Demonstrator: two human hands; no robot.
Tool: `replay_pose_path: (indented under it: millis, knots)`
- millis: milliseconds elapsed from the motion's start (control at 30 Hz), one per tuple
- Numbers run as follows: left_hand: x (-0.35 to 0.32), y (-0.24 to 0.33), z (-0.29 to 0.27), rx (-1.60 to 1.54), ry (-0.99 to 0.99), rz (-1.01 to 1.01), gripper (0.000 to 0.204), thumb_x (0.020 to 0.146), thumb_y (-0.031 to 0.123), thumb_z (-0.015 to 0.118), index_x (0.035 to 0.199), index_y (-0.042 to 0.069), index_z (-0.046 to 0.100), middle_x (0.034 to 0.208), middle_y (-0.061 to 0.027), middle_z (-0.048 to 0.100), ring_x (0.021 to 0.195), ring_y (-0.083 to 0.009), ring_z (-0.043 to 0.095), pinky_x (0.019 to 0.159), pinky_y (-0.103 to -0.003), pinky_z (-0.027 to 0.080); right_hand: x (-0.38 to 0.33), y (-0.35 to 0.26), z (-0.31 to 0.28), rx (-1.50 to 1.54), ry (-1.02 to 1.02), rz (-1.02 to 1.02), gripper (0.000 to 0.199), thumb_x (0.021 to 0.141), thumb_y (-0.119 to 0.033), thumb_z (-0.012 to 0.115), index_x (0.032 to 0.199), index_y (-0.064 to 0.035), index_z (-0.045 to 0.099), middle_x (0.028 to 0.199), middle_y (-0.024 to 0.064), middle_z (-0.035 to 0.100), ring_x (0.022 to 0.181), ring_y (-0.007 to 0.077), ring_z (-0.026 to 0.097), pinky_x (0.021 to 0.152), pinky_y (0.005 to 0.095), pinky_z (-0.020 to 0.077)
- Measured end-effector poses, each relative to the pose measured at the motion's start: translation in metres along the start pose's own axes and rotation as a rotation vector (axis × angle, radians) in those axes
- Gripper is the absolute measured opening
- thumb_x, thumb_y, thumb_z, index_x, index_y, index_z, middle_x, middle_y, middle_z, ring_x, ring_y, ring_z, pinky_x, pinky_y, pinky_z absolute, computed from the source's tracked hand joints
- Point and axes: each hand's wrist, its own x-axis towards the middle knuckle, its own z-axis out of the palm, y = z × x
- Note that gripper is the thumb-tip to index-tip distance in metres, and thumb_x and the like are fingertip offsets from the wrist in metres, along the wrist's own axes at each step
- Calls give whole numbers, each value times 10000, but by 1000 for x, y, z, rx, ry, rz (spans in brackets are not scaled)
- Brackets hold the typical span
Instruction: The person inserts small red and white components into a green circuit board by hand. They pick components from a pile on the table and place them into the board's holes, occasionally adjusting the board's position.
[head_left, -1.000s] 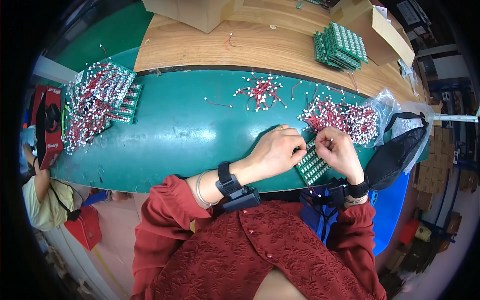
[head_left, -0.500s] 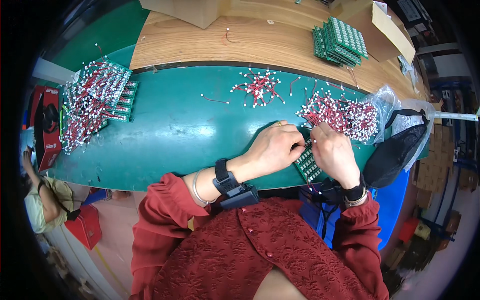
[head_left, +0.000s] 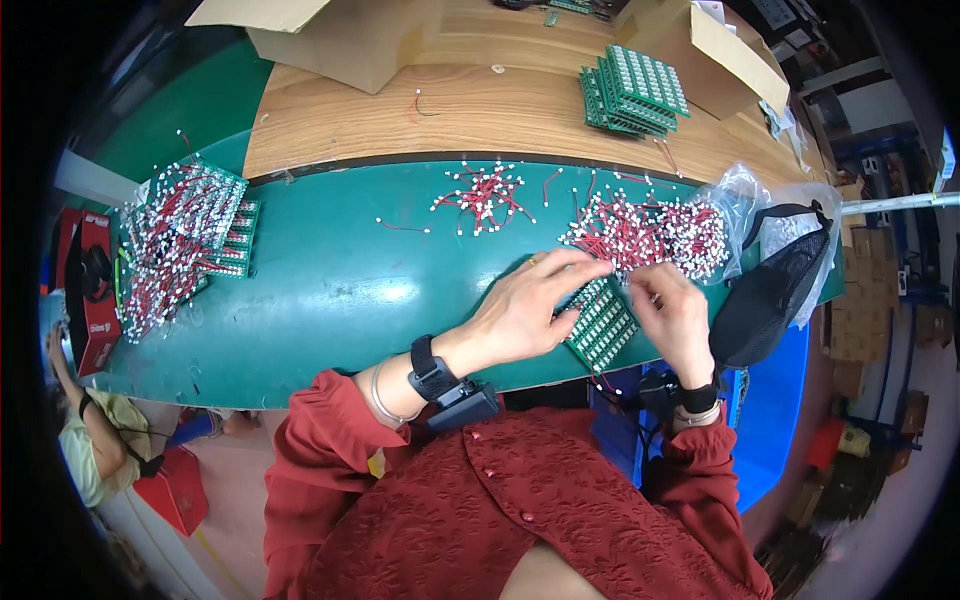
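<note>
Right in the middle of it, the board [head_left: 605,330] sits on the green table [head_left: 330,290], between the two hands, close to the near edge and turned at a slant. On its left side it's the left hand [head_left: 520,308], reaching in with the thumb at the board's left edge and the fingers stretched over its far corner, a clear gap between thumb and forefinger. Over on the right, the right hand [head_left: 675,315] is tucked in close at the board's far right, fingers curled and thumb near the forefinger; whether they pinch anything, I cannot tell from here. The rows of pale parts show plainly in the space between the hands, and a short lead [head_left: 606,386] pokes out at the near end.

Just beyond the right hand lies the big wire pile [head_left: 625,230], all red strands and white ends, with a plastic bag [head_left: 740,190] beside it. Farther left, there's a smaller wire heap [head_left: 485,198], then a lone wire [head_left: 403,227]. Well apart at the far left, more boards [head_left: 240,240] lie under tangled wires, and past the table's far edge a bare stack [head_left: 640,85] stands on the wood.
</note>
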Motion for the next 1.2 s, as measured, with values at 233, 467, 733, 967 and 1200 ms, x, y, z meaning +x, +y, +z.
replay_pose_path:
  millis: [233, 467, 733, 967, 1200]
  knots:
    - [-5, -15, 3, -7, -251, 115, 199, 745, 18, 644, 932, 74, 678, 1140, -71, 630, 939, -265, 579, 831, -356, 484, 17, 0, 7, 175, -47, 111, 122, 800, -109, 697, 835, 7, 683, 683, 95, 639, 580, 137, 601, 534, 278, 461]
    - [-6, -16, 3, -27, -253, 69, 115, 769, 76, 630, 876, 64, 670, 1130, -84, 635, 961, -280, 589, 874, -370, 473, 28, -2, 20, 216, -227, 282, 160, 792, -184, 684, 797, -25, 696, 628, 118, 633, 552, 214, 624, 529, 334, 468]
    - [-1, -12, 0, -207, -228, -50, 155, 791, 88, 676, 944, 67, 680, 955, -63, 679, 868, -215, 606, 789, -328, 484, 22, 13, 7, 918, -198, 510, 64, 863, -63, 626, 838, -4, 636, 670, -3, 609, 547, 48, 544, 458, 177, 391]
    - [-3, -9, 2, -450, -152, -355, 187, 852, 141, 687, 998, 25, 672, 789, -27, 652, 671, -70, 571, 603, -236, 470, 10, 2, 15, 1288, -294, 438, 75, 860, -10, 618, 916, 12, 664, 738, 36, 631, 609, 70, 567, 482, 174, 404]
    - [-2, -8, 0, -508, -163, -439, 157, 886, 132, 652, 985, 11, 670, 762, 1, 644, 693, -49, 554, 626, -230, 472, 8, -11, 23, 1194, -227, 385, 74, 833, 19, 629, 893, 20, 673, 742, 28, 616, 554, 55, 514, 483, 183, 384]
